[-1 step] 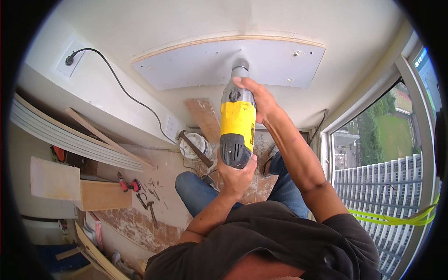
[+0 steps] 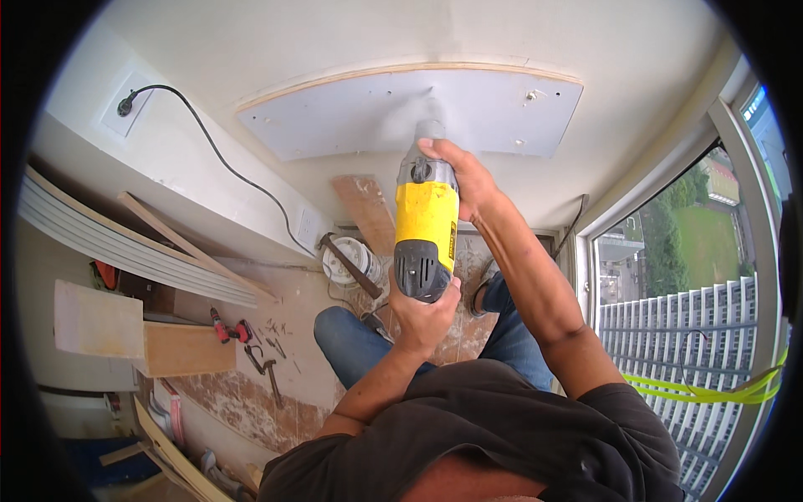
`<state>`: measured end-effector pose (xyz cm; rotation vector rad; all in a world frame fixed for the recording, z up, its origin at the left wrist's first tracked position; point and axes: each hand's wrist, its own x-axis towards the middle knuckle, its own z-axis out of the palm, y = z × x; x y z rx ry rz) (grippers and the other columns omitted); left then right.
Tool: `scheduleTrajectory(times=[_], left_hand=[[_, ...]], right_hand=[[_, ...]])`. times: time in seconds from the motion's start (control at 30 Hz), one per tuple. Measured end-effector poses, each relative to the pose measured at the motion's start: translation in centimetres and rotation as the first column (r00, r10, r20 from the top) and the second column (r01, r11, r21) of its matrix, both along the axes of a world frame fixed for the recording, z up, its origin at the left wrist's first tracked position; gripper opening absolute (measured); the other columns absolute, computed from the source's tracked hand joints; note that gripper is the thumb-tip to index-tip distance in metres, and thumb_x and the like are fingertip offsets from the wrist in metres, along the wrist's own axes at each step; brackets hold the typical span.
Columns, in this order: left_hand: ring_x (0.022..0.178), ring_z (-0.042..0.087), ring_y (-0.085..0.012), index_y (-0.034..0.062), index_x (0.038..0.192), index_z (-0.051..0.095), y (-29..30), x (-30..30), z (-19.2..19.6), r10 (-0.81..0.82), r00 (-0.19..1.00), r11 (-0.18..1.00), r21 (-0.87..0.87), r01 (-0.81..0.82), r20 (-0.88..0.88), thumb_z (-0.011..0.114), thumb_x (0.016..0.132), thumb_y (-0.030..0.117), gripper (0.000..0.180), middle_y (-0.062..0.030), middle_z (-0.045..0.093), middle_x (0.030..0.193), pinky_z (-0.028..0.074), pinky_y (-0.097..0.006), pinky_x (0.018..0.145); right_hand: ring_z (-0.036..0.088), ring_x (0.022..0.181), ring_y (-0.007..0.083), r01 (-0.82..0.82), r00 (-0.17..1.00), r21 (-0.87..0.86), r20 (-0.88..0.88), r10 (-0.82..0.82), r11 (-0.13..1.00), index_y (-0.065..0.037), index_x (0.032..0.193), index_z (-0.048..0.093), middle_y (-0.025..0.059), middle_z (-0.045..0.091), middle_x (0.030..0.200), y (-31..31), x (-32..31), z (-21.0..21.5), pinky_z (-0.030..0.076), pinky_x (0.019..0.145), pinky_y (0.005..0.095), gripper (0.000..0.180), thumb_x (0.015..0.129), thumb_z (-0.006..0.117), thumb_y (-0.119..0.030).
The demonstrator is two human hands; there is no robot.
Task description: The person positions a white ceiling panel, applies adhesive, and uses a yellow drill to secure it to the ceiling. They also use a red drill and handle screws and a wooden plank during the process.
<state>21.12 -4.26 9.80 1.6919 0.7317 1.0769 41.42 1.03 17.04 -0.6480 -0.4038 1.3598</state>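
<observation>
A yellow, black and grey rotary hammer drill [image 2: 427, 213] points away from me, its nose up against the white-faced board [image 2: 335, 117] on the wall. My right hand [image 2: 468, 176] wraps round the drill's grey front section, thumb on top. Below the black vented rear end, my left hand [image 2: 424, 322] is closed around the back of the tool; the grip itself is hidden. A pale haze of dust hangs about the drill's nose, and the bit cannot be made out. Several small holes and chipped spots mark the board.
A black cable [image 2: 222, 155] runs from a wall socket down the left. On the floor, a hammer [image 2: 350, 266] lies across a white bucket [image 2: 339, 261]. Left are a red drill [image 2: 230, 326], another hammer [image 2: 273, 383] and boards [image 2: 188, 350]. A window [image 2: 677, 276] is at right.
The dust round the drill's nose has grown thicker and spread left over the board, veiling the dark ring there. Both hands and the drill keep nearly the same place.
</observation>
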Motion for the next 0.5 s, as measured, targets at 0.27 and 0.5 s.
scheduleTrajectory(times=[0.27,0.5], left_hand=[[0.073,0.065,-0.0222,-0.0049,0.112,0.054,-0.7,-1.1,0.7,-0.002,1.000,1.000,-0.004,0.002,0.000,0.083,0.073,0.003,0.049,-0.0116,0.064,0.089,0.054,-0.037,0.068],[0.076,0.066,-0.0230,-0.0056,0.115,0.054,-0.7,-1.9,0.5,0.009,1.000,1.000,-0.002,-0.009,-0.009,0.085,0.072,0.004,0.053,-0.0124,0.065,0.091,0.054,-0.036,0.069]], right_hand=[[0.072,0.071,0.0286,-0.040,0.999,0.011,-0.019,0.040,0.999,-0.001,0.102,0.057,0.0152,0.069,0.082,-0.7,-1.2,-0.2,0.061,0.070,0.0425,0.039,0.088,0.075,-0.033],[0.071,0.069,0.0265,-0.014,1.000,0.009,-0.021,0.014,1.000,0.000,0.103,0.058,0.0145,0.069,0.084,-1.0,-2.1,0.3,0.060,0.069,0.0414,0.040,0.088,0.075,-0.034]])
